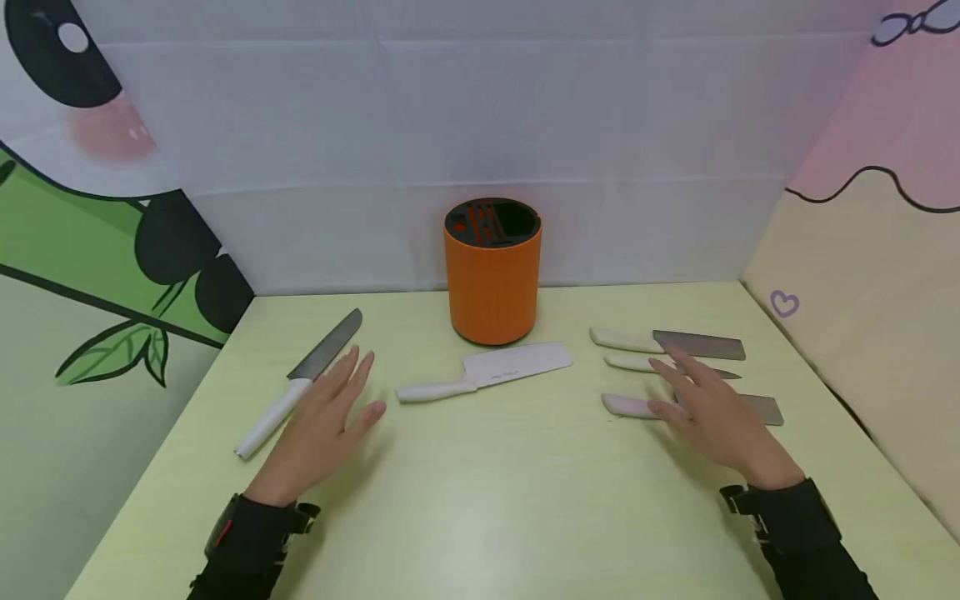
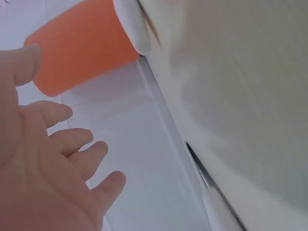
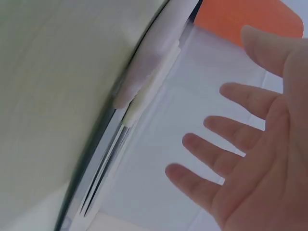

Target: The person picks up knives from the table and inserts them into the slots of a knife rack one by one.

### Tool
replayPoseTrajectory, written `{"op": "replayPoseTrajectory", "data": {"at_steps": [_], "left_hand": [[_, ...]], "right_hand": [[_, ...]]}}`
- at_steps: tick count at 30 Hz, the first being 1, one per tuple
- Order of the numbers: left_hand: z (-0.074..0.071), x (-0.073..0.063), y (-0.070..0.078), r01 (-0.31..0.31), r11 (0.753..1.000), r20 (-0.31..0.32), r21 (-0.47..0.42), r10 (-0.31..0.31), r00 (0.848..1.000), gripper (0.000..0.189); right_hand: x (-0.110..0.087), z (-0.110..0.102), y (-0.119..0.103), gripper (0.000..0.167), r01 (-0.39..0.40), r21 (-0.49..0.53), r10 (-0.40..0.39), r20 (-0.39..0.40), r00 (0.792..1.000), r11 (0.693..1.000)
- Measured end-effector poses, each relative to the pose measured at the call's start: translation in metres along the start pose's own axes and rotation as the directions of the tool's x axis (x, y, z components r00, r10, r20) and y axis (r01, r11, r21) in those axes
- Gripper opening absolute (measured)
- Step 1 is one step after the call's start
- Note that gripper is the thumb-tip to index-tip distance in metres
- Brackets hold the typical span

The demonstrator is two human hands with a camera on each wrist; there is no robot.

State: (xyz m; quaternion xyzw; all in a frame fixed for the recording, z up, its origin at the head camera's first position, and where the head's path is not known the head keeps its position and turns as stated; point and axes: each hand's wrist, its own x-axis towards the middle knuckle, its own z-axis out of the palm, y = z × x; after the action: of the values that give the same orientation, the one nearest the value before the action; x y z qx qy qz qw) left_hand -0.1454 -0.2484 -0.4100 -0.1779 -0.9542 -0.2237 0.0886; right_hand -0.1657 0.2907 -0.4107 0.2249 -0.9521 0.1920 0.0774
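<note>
My left hand point(image 1: 321, 429) hovers with spread fingers beside a white-handled kitchen knife point(image 1: 273, 414) on the left of the table. In the left wrist view its palm point(image 2: 43, 168) shows nothing held. Over three knives on the right is my right hand point(image 1: 716, 412), fingers extended and holding nothing, as the right wrist view confirms. These are a broad-bladed knife point(image 1: 701, 344) at the back, a narrow pointed knife point(image 1: 630, 362) in the middle and another broad-bladed knife point(image 1: 763, 408) in front, partly hidden by the hand. A white-handled cleaver point(image 1: 517, 363) lies between both hands.
An orange cylindrical knife block point(image 1: 492, 287) with a black slotted top stands at the back centre, behind the cleaver. The pale table point(image 1: 510, 517) meets a cloth backdrop point(image 1: 337, 167) at its far edge, with printed panels at both sides.
</note>
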Motion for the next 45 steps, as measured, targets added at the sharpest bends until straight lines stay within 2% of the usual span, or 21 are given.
{"op": "replayPoseTrajectory", "data": {"at_steps": [6, 12, 17, 22, 26, 30, 36, 45], "left_hand": [[0.006, 0.022, 0.021, -0.048, 0.993, 0.007, -0.112, 0.049, 0.999, 0.070], [0.018, 0.054, 0.057, -0.091, 0.964, 0.050, -0.250, 0.107, 0.993, 0.068], [0.035, 0.077, 0.085, -0.092, 0.931, 0.091, -0.353, 0.132, 0.987, 0.062], [0.052, 0.095, 0.102, -0.076, 0.907, 0.113, -0.414, 0.134, 0.984, 0.059], [0.059, 0.102, 0.109, -0.077, 0.885, 0.115, -0.460, 0.145, 0.983, 0.058], [0.061, 0.104, 0.110, -0.072, 0.892, 0.120, -0.447, 0.140, 0.983, 0.058], [0.055, 0.103, 0.108, -0.108, 0.901, 0.081, -0.421, 0.156, 0.984, 0.057], [0.041, 0.102, 0.105, -0.110, 0.903, 0.060, -0.415, 0.147, 0.987, 0.058]], "right_hand": [[0.014, -0.001, -0.003, 0.050, 0.067, 0.022, -0.068, 0.059, 0.996, 0.997], [0.025, 0.003, 0.003, 0.041, 0.170, -0.026, -0.167, 0.097, 0.981, 0.985], [0.032, 0.000, 0.006, 0.042, 0.140, -0.052, -0.126, 0.210, 0.969, 0.989], [0.042, -0.003, 0.011, 0.034, 0.136, -0.026, -0.124, 0.272, 0.954, 0.990], [0.045, -0.005, 0.010, 0.031, 0.085, 0.032, -0.091, 0.298, 0.950, 0.996], [0.045, -0.003, 0.010, 0.027, 0.070, 0.043, -0.079, 0.311, 0.947, 0.997], [0.046, -0.003, 0.011, 0.020, 0.104, 0.009, -0.102, 0.289, 0.952, 0.995], [0.047, -0.013, 0.001, 0.017, 0.107, -0.021, -0.100, 0.218, 0.971, 0.994]]}}
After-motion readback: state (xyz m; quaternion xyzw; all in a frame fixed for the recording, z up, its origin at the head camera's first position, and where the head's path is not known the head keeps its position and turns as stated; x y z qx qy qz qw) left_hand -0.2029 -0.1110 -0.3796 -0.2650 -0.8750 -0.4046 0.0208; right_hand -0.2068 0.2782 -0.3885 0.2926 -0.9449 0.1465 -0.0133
